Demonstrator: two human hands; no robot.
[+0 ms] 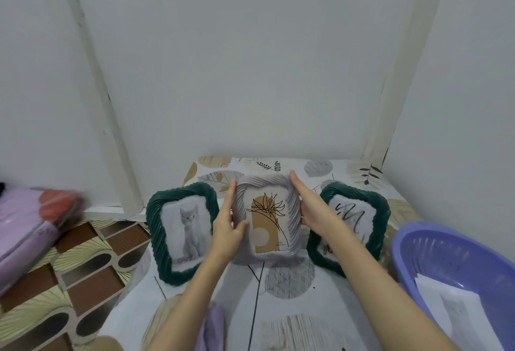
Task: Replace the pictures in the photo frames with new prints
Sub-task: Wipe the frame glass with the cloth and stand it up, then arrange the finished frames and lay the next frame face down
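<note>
Between two dark green rope-moulded frames [180, 232], the pale lilac rope-moulded photo frame [267, 215] stands on the patterned tablecloth [289, 309], left hand [227, 228] and right hand [308, 208] clasping its side rails, likely light, rigid, with fragile glazing.

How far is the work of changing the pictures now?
Nothing looks finished. Both hands, left hand and right hand, hold the white frame, print inside. The green frames hold pictures too. Loose sheets wait in the purple basin.
</note>
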